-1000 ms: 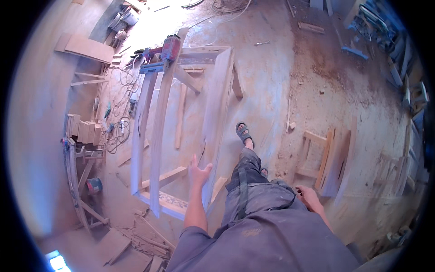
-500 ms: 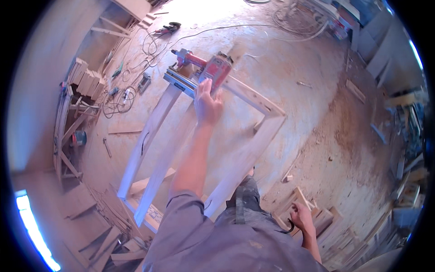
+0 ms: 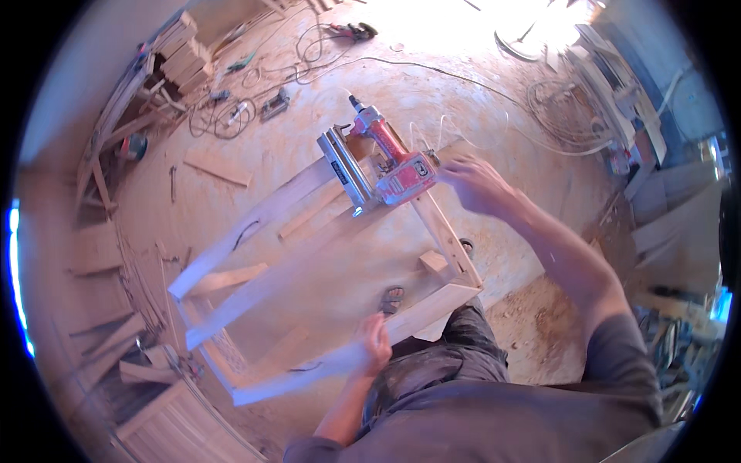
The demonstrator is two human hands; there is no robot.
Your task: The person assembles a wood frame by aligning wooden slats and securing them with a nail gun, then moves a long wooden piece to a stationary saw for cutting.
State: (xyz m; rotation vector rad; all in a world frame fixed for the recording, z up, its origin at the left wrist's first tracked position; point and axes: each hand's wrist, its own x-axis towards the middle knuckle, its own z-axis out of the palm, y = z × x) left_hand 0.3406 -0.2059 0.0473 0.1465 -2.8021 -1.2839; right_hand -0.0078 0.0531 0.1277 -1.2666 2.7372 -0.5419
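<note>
A wooden frame (image 3: 305, 277) of pale boards stands before me, with long rails joined by cross pieces. On its far side rests a red and silver nail gun (image 3: 405, 180), with a thin air hose at its handle end. My left hand (image 3: 376, 345) is on the near rail, fingers closed round its edge. My right hand (image 3: 472, 182) reaches in from the right beside the gun's rounded end; motion blur hides its fingers, and I cannot tell whether it touches the gun.
Hoses and cords (image 3: 224, 116) lie on the dusty floor with an angle grinder (image 3: 353, 32) and another tool (image 3: 275, 103). Stacked wood blocks (image 3: 184, 55) stand at far left. Boards and offcuts (image 3: 147, 363) lie at lower left. My sandalled foot (image 3: 393, 299) is inside the frame.
My left hand has left the nail gun and come down to the near rail. My right hand has risen from beside my body to the gun. The view has turned.
</note>
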